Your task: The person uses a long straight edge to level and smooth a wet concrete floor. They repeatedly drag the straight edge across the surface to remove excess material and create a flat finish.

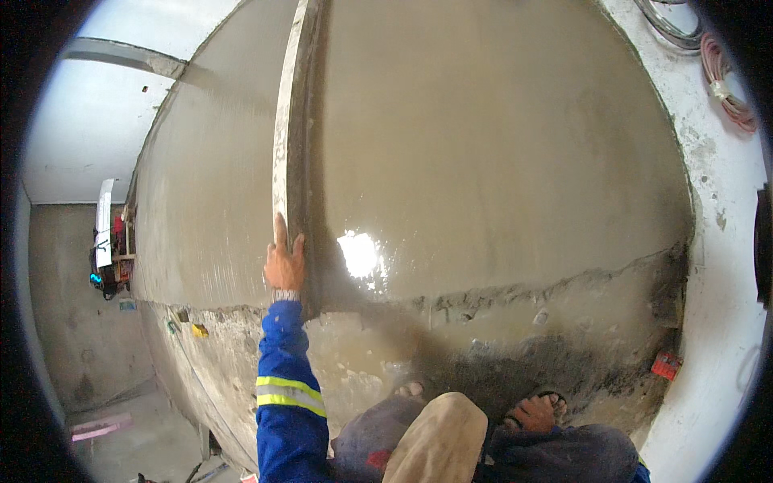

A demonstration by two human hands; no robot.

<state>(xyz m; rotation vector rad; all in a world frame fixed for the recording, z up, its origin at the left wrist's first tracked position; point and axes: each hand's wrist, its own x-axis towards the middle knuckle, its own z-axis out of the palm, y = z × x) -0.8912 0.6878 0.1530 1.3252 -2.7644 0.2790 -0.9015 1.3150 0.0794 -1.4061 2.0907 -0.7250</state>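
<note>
A long, straight screed bar [283, 137], pale on its top face and smeared with mortar, lies across a wet, smooth grey-brown mortar surface [483, 145]. It runs from near my feet to the far edge. My left hand [284, 264] is closed over its near end, the index finger stretched along the top and the thumb down the right side. A blue sleeve with a reflective band [290, 394] covers that arm, and a metal band circles the wrist. Right of the hand, bright light glints off the wet mortar. My right hand does not show.
A rough, damp strip [515, 338] borders the mortar on my side; my sandalled foot [535, 412] rests there. A red box [667, 365] sits at right. Coiled cable [722, 84] lies on the white surface beyond. A yellow piece [200, 331] lies at the left edge, past which the level drops.
</note>
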